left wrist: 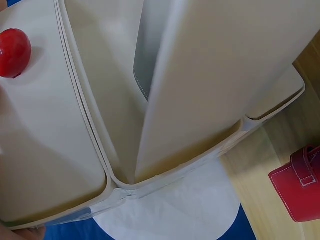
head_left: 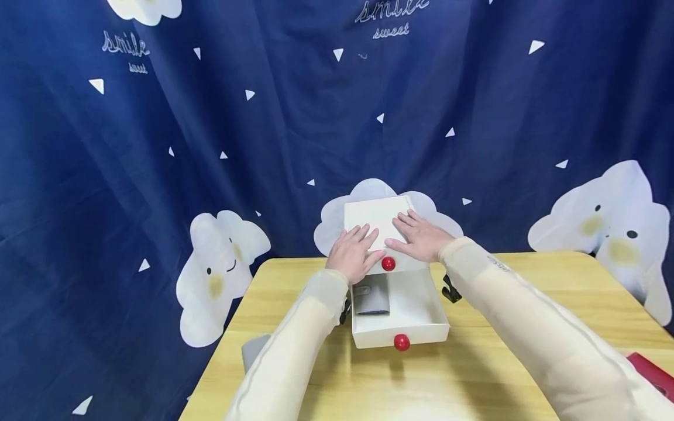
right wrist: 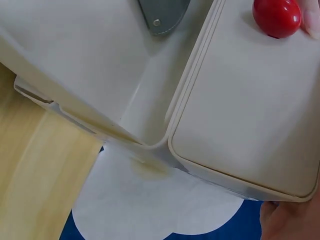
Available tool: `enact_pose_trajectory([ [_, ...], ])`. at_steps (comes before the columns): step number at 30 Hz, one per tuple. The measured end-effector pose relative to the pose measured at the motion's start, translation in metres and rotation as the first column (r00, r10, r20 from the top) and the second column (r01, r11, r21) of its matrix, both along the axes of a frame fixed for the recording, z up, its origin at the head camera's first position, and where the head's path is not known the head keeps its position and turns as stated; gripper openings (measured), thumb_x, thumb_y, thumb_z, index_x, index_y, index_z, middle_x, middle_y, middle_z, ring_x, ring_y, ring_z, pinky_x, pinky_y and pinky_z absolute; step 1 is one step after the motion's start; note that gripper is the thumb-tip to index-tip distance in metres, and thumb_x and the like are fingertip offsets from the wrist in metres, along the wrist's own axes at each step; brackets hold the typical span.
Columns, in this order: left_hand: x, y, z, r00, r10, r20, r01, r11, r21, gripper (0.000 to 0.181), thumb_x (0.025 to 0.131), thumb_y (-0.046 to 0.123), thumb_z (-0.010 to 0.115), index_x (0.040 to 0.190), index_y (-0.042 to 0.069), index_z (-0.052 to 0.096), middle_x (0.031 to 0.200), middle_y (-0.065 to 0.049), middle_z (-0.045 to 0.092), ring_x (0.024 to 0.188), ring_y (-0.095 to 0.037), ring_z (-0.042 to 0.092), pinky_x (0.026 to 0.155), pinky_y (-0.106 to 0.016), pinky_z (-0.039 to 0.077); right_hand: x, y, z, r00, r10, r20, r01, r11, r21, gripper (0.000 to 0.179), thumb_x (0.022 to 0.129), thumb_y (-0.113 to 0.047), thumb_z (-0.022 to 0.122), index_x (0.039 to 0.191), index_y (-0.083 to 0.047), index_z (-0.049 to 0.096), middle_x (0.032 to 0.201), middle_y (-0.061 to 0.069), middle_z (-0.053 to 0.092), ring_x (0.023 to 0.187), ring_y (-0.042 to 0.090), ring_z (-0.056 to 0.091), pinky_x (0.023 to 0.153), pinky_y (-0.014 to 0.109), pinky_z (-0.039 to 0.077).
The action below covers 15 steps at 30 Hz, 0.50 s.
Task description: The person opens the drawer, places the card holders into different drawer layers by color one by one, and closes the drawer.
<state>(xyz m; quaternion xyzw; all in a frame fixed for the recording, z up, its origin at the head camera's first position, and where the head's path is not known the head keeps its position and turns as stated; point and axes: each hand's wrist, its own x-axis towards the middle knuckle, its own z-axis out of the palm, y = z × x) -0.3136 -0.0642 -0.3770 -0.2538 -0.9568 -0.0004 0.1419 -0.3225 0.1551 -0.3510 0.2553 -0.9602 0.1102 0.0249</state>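
Note:
A white drawer box (head_left: 376,213) stands at the back of the table, its upper drawer with a red knob (head_left: 388,264) pushed in. Below it, a white drawer (head_left: 416,334) is pulled out, with its own red knob (head_left: 402,342) in front. A grey wallet (head_left: 372,299) with a snap flap lies in that drawer's left part. My left hand (head_left: 351,255) rests on the left of the box top, fingers spread and thumb pointing inward. On the right side of the top lies my right hand (head_left: 421,237), fingers extended, thumb near the front edge.
A red wallet (head_left: 650,374) with a strap lies at the table's right edge. Partly behind the left sleeve is a grey object (head_left: 254,351). A blue curtain (head_left: 295,128) with clouds hangs behind the wooden table (head_left: 284,280).

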Motion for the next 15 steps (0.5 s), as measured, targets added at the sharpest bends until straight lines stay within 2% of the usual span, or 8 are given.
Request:
enact_pose_trajectory([
  [4,-0.0002,0.001,0.0023,1.0,-0.015,-0.018,0.015,1.0,0.013,0.064,0.097,0.062,0.03,0.15,0.026,0.035,0.155,0.0,0.031,0.142,-0.021,0.027,0.116,-0.045,0.018,-0.0017,0.0002,0.0002,1.0,-0.007,-0.003,0.007,1.0,0.012,0.085,0.096,-0.065,0.029,0.151,0.0,0.024,0.157,0.02,0.018,0.145,0.038,0.005,0.117,0.049,0.009],
  [6,0.001,0.0012,0.0029,1.0,-0.009,-0.002,0.009,1.0,0.011,0.064,0.097,0.062,0.031,0.15,0.026,0.035,0.155,0.0,0.031,0.143,-0.021,0.026,0.116,-0.044,0.017,-0.0024,-0.0001,-0.0014,1.0,-0.005,-0.002,0.005,1.0,0.03,0.085,0.096,-0.065,0.027,0.151,0.0,0.023,0.157,0.02,0.017,0.145,0.038,0.005,0.117,0.048,0.008],
  [10,0.0026,0.0002,0.0012,1.0,0.003,0.02,-0.003,1.0,0.001,0.064,0.097,0.061,0.031,0.15,0.026,0.034,0.156,0.0,0.03,0.143,-0.021,0.025,0.116,-0.044,0.017,-0.003,-0.0013,-0.0061,1.0,0.002,-0.013,-0.001,0.999,0.053,0.087,0.095,-0.067,0.023,0.151,-0.001,0.023,0.157,0.019,0.017,0.145,0.038,0.006,0.117,0.049,0.009],
  [15,0.0022,0.0005,-0.0014,1.0,0.005,0.007,-0.005,1.0,0.005,0.064,0.097,0.061,0.031,0.15,0.026,0.035,0.155,0.0,0.03,0.143,-0.021,0.026,0.116,-0.044,0.017,-0.0013,-0.0018,-0.009,0.999,-0.02,-0.035,0.022,0.998,0.067,0.089,0.093,-0.071,0.018,0.152,-0.005,0.022,0.158,0.015,0.018,0.146,0.035,0.008,0.116,0.053,0.008],
])
